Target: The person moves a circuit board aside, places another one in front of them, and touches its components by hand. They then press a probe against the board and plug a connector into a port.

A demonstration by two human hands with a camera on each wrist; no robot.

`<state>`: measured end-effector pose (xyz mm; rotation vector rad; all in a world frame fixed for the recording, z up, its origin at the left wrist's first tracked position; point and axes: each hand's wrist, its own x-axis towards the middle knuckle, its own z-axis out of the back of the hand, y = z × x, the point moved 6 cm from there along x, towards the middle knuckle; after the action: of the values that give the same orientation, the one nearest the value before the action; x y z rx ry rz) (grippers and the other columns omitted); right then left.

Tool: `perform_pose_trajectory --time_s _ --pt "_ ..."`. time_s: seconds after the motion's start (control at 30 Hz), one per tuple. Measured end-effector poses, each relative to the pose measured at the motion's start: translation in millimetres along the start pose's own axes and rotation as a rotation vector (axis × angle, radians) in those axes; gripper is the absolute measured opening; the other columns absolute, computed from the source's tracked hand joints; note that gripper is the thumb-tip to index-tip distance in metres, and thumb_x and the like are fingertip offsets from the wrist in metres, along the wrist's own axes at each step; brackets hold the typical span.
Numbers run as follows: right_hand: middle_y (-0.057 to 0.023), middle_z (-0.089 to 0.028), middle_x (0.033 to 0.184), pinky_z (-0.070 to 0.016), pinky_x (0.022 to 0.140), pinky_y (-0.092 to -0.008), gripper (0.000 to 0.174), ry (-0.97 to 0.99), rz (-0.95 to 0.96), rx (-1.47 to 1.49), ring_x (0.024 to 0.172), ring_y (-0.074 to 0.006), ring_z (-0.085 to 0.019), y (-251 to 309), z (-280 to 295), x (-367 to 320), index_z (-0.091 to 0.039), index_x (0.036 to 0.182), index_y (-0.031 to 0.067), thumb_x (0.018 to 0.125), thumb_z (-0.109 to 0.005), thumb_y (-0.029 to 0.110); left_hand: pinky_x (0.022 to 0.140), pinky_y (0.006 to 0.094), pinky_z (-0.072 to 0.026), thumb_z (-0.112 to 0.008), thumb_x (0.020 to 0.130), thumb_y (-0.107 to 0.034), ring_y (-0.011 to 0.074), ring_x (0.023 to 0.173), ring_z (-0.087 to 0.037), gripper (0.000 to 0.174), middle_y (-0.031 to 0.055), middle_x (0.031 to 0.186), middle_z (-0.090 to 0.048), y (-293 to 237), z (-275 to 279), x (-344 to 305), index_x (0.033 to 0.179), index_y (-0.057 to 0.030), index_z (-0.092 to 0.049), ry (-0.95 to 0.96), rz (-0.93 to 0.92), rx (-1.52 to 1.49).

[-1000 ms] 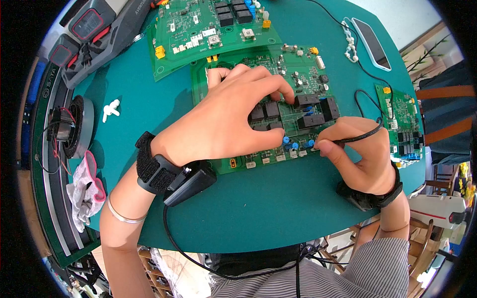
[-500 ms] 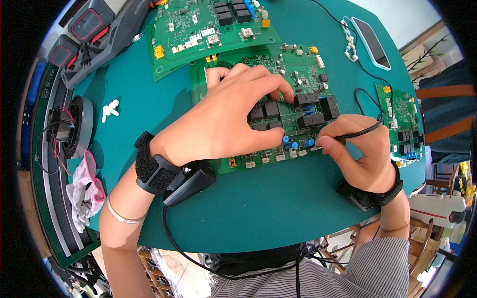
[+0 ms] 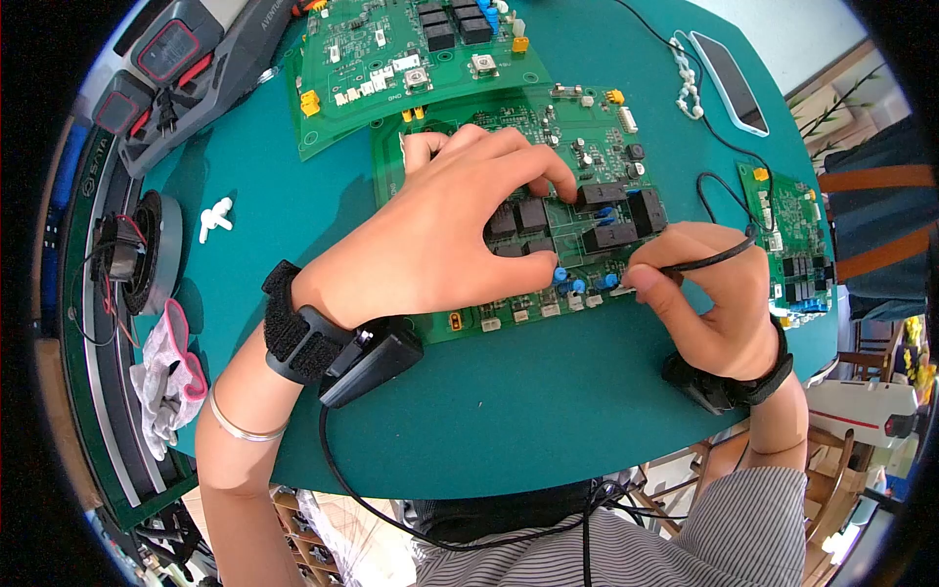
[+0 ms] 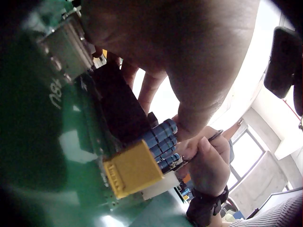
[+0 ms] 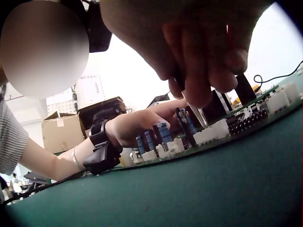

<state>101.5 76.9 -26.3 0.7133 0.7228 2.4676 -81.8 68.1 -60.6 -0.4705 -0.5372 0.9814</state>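
A green circuit board with black relays lies under both hands. My left hand spreads over it, fingers bent down onto the relays, thumb beside blue cylindrical parts. My right hand is at the board's near right edge, pinching a slim tool with a silvery tip. From that hand runs a black cord. The tip points down at a white connector in the right wrist view. Fingers hide most of the tool; I cannot tell its kind.
Another circuit board overlaps the far edge, and a smaller one lies at right. A phone and white beads are far right. Left are white earbuds, a glove, a tape roll and a grey-black tool.
Both hands keep nearly the same poses. The right fingertips have shifted very slightly rightward along the board's near edge.
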Motion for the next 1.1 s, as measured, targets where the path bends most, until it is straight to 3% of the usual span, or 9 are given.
perform_pose_trajectory --time_s 0.17,0.23,0.47,0.53,1.1 --pt "-0.0154 -0.065 0.077 -0.0486 0.057 -0.0389 0.005 -0.022 0.015 -0.035 0.064 -0.0335 -0.064 0.6 2.9 0.8 -0.064 0.079 -0.0043 0.084 -0.068 -0.005 0.103 0.0364 -0.0271 -0.074 0.076 -0.021 0.0218 0.111 -0.051 0.046 0.0043 0.108 -0.057 -0.4 0.6 0.3 0.120 -0.0137 -0.061 0.017 0.017 -0.004" --pt "-0.0107 -0.065 0.073 -0.0448 0.056 -0.0292 0.007 0.014 0.017 0.006 0.060 -0.0207 -0.060 -3.1 -1.1 0.0 -0.066 0.084 -0.0028 0.089 -0.066 0.001 0.103 0.0362 -0.0273 -0.074 0.076 -0.020 0.0217 0.111 -0.050 0.046 0.0041 0.108 -0.057 -0.7 0.2 0.5 0.120 -0.0138 -0.061 0.017 0.019 0.011" --pt "-0.0102 -0.065 0.073 -0.0450 0.056 -0.0307 0.006 -0.030 0.038 -0.030 0.061 -0.0213 -0.060 1.4 2.5 -1.7 -0.066 0.084 -0.0017 0.089 -0.067 0.002 0.102 0.0361 -0.0278 -0.074 0.076 -0.020 0.0220 0.110 -0.050 0.046 0.0042 0.107 -0.057 -0.5 0.8 0.3 0.120 -0.0136 -0.062 0.011 -0.004 -0.001" --pt "-0.0150 -0.064 0.075 -0.0482 0.057 -0.0384 0.005 -0.026 0.001 -0.005 0.064 -0.0329 -0.063 2.0 3.6 -1.3 -0.065 0.083 -0.0024 0.084 -0.071 -0.002 0.102 0.0363 -0.0279 -0.074 0.076 -0.020 0.0222 0.110 -0.050 0.046 0.0044 0.107 -0.057 0.1 0.6 0.5 0.120 -0.0136 -0.061 0.022 0.008 0.010" --pt "-0.0150 -0.064 0.074 -0.0480 0.056 -0.0385 0.005 0.007 0.033 -0.009 0.063 -0.0325 -0.063 1.7 -0.4 0.0 -0.066 0.084 -0.0014 0.083 -0.071 -0.002 0.103 0.0363 -0.0274 -0.074 0.077 -0.020 0.0222 0.111 -0.050 0.046 0.0046 0.108 -0.057 0.5 -0.2 0.3 0.120 -0.0133 -0.061 0.008 0.003 -0.001"
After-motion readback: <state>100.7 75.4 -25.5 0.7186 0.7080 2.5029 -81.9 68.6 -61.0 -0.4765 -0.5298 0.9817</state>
